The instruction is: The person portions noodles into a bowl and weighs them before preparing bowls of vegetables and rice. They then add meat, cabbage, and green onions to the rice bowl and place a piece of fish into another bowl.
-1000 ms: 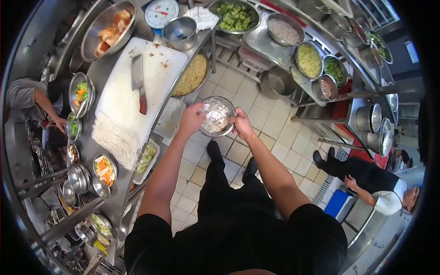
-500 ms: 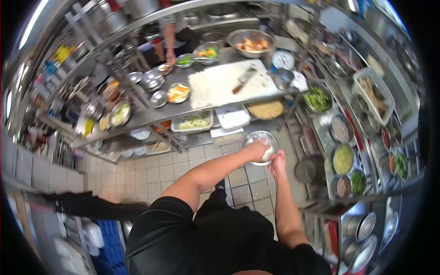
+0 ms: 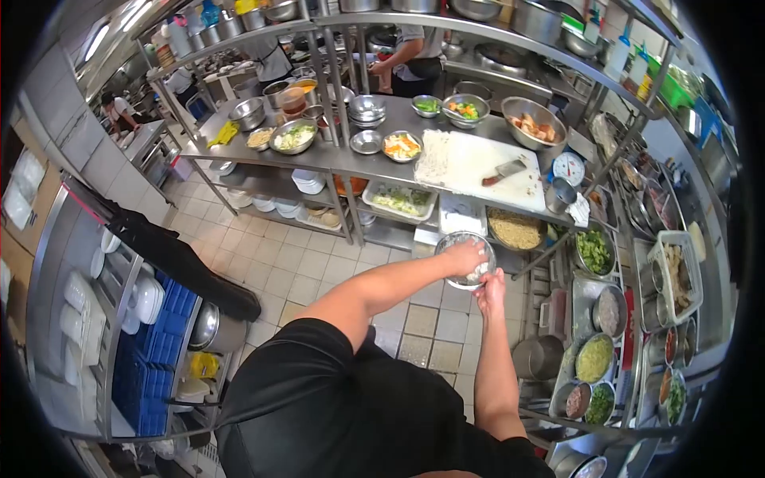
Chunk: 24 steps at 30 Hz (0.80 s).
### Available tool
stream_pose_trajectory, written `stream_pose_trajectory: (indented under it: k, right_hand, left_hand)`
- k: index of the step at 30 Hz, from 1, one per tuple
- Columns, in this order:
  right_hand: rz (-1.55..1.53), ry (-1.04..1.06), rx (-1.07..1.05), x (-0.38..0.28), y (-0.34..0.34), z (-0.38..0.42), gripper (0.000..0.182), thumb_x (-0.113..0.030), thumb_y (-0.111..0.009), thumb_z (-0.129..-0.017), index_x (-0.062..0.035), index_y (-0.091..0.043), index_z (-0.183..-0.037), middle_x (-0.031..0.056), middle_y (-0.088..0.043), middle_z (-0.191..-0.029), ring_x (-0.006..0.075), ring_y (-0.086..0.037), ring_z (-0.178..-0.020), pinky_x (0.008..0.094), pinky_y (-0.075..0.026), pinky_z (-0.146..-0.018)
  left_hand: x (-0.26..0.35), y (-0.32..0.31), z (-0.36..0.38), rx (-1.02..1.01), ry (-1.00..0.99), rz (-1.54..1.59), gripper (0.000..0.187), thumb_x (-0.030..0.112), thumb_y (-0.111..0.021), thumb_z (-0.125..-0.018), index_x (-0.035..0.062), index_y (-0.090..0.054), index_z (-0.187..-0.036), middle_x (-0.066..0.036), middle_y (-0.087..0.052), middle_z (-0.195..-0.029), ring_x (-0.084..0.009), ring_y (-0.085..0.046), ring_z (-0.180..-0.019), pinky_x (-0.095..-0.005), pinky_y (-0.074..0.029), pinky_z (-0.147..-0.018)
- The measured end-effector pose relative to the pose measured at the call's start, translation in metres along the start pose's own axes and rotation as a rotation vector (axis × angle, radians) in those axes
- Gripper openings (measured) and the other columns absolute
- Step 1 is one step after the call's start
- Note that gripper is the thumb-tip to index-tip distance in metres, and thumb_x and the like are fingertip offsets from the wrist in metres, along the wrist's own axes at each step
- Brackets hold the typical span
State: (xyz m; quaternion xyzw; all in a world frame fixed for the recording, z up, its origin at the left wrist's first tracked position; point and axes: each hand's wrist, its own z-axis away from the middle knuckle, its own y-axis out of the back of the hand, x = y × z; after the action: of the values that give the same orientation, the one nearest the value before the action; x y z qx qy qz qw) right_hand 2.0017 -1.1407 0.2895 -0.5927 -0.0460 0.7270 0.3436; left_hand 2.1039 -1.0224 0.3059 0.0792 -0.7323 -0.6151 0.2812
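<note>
A round metal bowl [image 3: 453,237] with whitish food [image 3: 476,275] in it is held out in front of my body, over the tiled floor. My left hand [image 3: 464,257] reaches down inside the bowl, its fingers curled into the whitish food, which partly hides the fingertips. At the bowl's near right rim, my right hand [image 3: 491,291] is closed on the edge and supports it. Just beyond the bowl, a lower shelf bears a white container [image 3: 462,221] and a bowl of noodle-like pale strands [image 3: 516,231].
A cleaver [image 3: 505,173] lies on a white cutting board [image 3: 454,177] on the steel counter. Several ingredient bowls, including green vegetables [image 3: 594,251], line the right side. Blue crates [image 3: 163,319] stand at left. Other people [image 3: 410,60] are behind the counter.
The view has turned left, bringing more of the left aisle and other people into sight. My left hand stays in the bowl and my right hand stays on its rim.
</note>
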Motion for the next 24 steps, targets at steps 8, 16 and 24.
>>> stream_pose_trajectory:
  k: [8, 16, 24]
  right_hand:
    - [0.055, -0.053, -0.128, -0.012, -0.024, 0.002, 0.026, 0.008, -0.044, -0.068, -0.0136, -0.040, -0.082, 0.0041, -0.051, -0.068, 0.0150, -0.045, -0.039, 0.0272, -0.030, -0.025]
    - [0.083, -0.148, -0.144, 0.034, -0.066, -0.001, 0.026, 0.008, -0.043, -0.069, -0.0131, -0.041, -0.084, 0.0040, -0.049, -0.068, 0.0147, -0.045, -0.040, 0.0263, -0.032, -0.025]
    - [0.203, -0.172, -0.347, 0.058, -0.173, 0.009, 0.027, 0.009, -0.043, -0.073, -0.0107, -0.042, -0.092, 0.0071, -0.053, -0.070, 0.0157, -0.046, -0.037, 0.0265, -0.036, -0.025]
  left_hand:
    - [-0.005, 0.052, 0.030, -0.211, 0.029, -0.004, 0.073, 0.025, -0.077, -0.057, 0.0208, -0.051, -0.125, -0.025, -0.047, -0.121, -0.0430, -0.054, -0.107, -0.0488, -0.046, -0.089]
    - [-0.034, 0.042, 0.088, -0.163, 0.134, -0.049, 0.058, 0.029, -0.071, -0.070, 0.0210, -0.051, -0.125, -0.019, -0.048, -0.125, -0.0378, -0.058, -0.103, -0.0451, -0.049, -0.088]
    - [-0.106, 0.074, 0.163, -0.083, 0.392, 0.113, 0.067, 0.030, -0.074, -0.065, 0.0237, -0.048, -0.126, -0.019, -0.046, -0.120, -0.0398, -0.058, -0.103, -0.0473, -0.049, -0.085]
